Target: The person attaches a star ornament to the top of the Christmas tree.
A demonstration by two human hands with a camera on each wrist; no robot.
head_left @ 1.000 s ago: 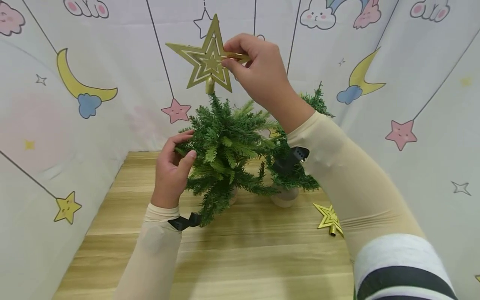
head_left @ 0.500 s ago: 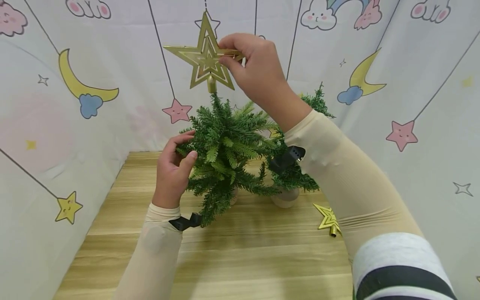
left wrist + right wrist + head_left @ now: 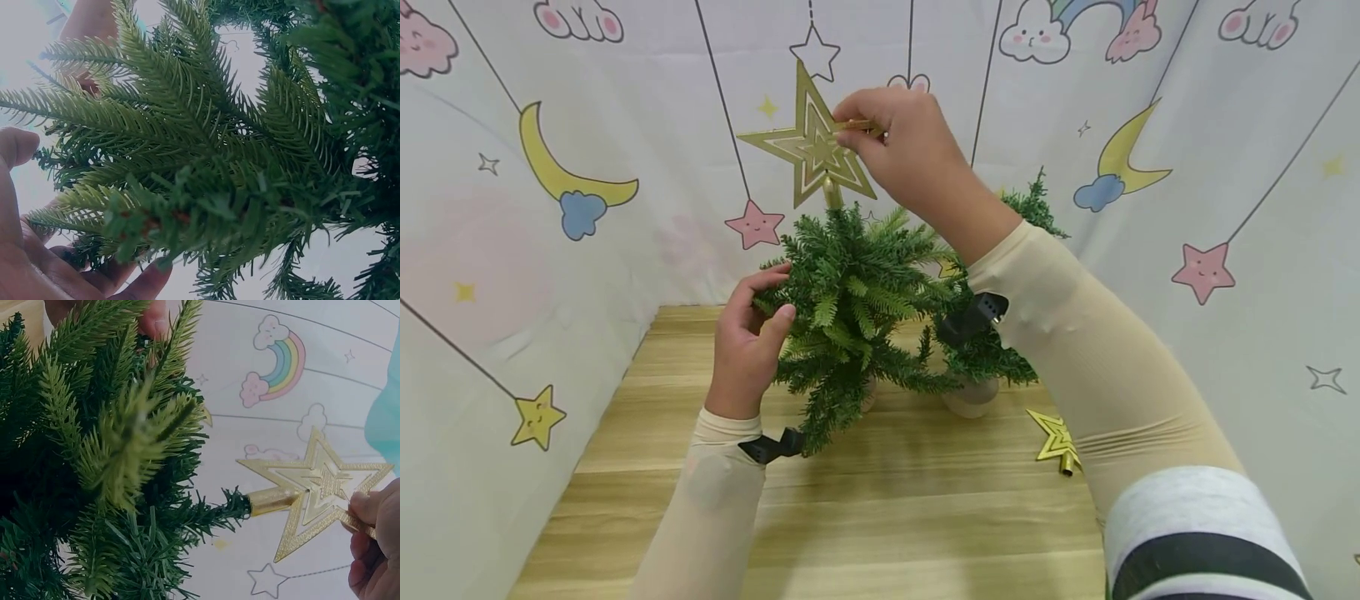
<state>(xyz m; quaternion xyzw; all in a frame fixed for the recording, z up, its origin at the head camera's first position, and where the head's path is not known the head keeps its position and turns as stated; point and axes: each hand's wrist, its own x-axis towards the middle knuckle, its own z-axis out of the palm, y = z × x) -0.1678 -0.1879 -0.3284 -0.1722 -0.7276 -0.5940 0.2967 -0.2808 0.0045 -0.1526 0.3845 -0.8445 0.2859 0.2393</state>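
My right hand (image 3: 910, 146) pinches one point of a gold star tree topper (image 3: 816, 143) between thumb and fingers. In the right wrist view, the topper's hollow stem (image 3: 275, 502) meets the tip sprig (image 3: 225, 511) of a small artificial Christmas tree (image 3: 850, 308); the tip's end is hidden there. The star leans slightly left in the head view. At the tree's left side, my left hand (image 3: 748, 346) rests among the branches, fingers loosely curved and thumb apart. In the left wrist view, green branches (image 3: 181, 119) hide part of its fingers (image 3: 147, 281).
A second small tree (image 3: 992, 358) stands behind to the right, partly covered by my right forearm. Another gold star topper (image 3: 1056, 437) lies on the wooden table (image 3: 880, 517) near that forearm. A printed cloth backdrop (image 3: 677, 250) surrounds the table.
My right hand has brought the star down and slightly left, and its stem now sits lower at the tree's tip. The star tilts further left. My left hand has stayed in place.
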